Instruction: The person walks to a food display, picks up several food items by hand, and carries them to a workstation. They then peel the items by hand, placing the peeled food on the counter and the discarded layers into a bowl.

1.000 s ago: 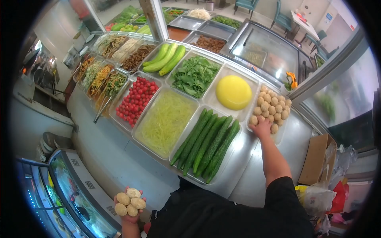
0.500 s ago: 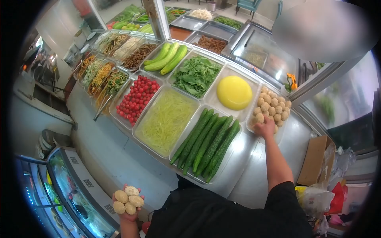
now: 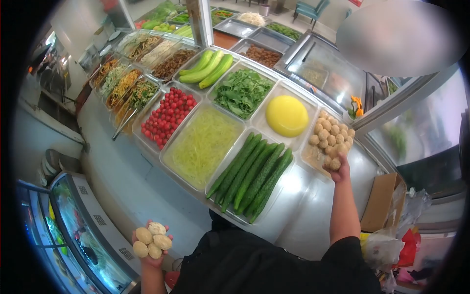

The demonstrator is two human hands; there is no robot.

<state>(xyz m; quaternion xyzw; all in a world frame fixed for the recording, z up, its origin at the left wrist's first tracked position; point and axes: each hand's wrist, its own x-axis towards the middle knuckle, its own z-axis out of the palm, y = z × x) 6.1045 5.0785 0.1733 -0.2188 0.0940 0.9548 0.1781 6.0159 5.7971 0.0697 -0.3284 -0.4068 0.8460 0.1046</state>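
My left hand [image 3: 153, 260], low at the left, is palm up with its fingers curled round several tan round balls [image 3: 161, 241]. At the right, my right hand [image 3: 340, 170] reaches over the near end of a clear tray [image 3: 312, 158], its fingers closed on tan balls [image 3: 335, 163]. More tan balls [image 3: 324, 134] lie heaped toward the tray's far side. The exact kind of these balls, rough and light brown, I cannot make out. Beside this tray are a yellow dome-shaped block [image 3: 287, 116] and a tray of dark green cucumbers [image 3: 250, 171].
Trays of pale shreds [image 3: 202, 145], red cherry tomatoes [image 3: 169, 115], leafy greens [image 3: 243, 93] and light green gourds [image 3: 206, 68] fill the counter. Tongs [image 3: 124, 124] jut over the front edge. A lit display fridge [image 3: 78, 220] stands lower left; a cardboard box [image 3: 383, 201] is at right.
My right hand has drawn back toward the tray's near edge, with balls now showing in its fingers. The near part of that tray shows bare. My left hand still holds its balls.
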